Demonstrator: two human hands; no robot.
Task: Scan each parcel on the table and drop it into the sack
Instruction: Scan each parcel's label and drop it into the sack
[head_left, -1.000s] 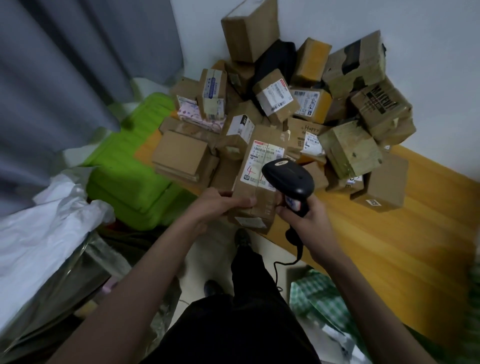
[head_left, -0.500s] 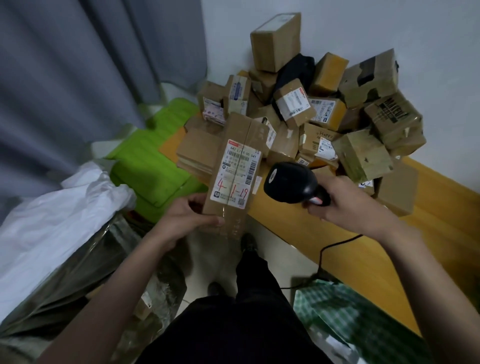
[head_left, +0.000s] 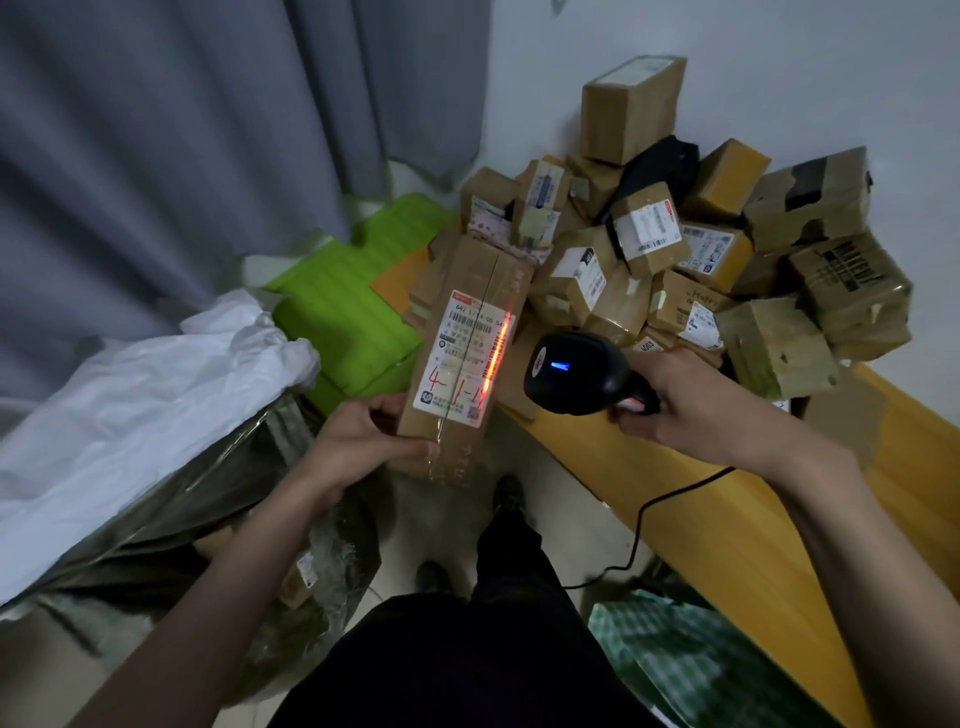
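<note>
My left hand grips the near end of a long cardboard parcel, held up off the table with its white label facing me. My right hand holds a black barcode scanner just right of the parcel. The scanner shows a blue light, and a red scan line lies across the label's barcode. A heap of several more cardboard parcels covers the far end of the wooden table. The sack, clear plastic with a white liner, stands open at the lower left, with a parcel visible through its wall.
Green foam pads lie left of the table by a grey curtain. The scanner's black cable hangs over the table's front edge. A green checked bag sits at the lower right. My legs and shoes are below.
The parcel was lifted off the heap and swung left toward the sack. The scanner turned to face it, and the red scan line now shows on the label.
</note>
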